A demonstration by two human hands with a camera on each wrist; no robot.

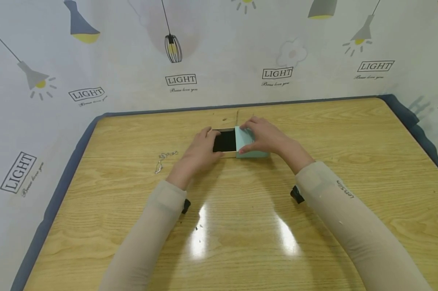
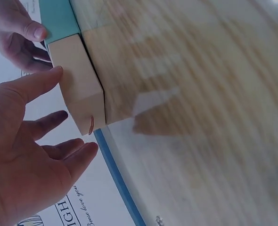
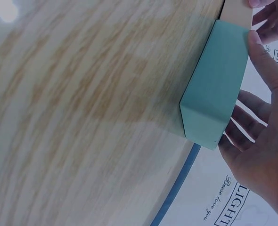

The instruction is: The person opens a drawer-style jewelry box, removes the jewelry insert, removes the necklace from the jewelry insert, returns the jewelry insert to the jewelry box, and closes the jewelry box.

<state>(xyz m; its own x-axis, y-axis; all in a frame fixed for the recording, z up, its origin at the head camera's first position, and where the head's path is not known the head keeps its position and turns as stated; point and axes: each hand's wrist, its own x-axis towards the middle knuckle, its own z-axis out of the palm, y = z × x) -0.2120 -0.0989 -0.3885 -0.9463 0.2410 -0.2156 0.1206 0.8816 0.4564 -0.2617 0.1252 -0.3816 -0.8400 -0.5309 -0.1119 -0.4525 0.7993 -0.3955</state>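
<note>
A small drawer-style box lies on the table, its teal sleeve (image 1: 242, 139) covering the right part. From the sleeve's left side sticks out a beige tray (image 2: 75, 70) with a black lining (image 1: 225, 141). My left hand (image 1: 199, 149) holds the tray's left part, thumb at the front edge and a fingertip at the back edge. In the left wrist view its other fingers spread near the tray's end, where a small copper-coloured tab (image 2: 91, 125) shows. My right hand (image 1: 264, 135) grips the sleeve between thumb and fingers. Left of the box lies a silver chain (image 1: 159, 162).
The box stands toward the far side of the wood-grain table (image 1: 237, 226). Behind it rises a white wall covering (image 1: 226, 52) printed with lamps. A blue edge strip (image 1: 160, 110) runs along the table's far side. Small dark specks dot the tabletop.
</note>
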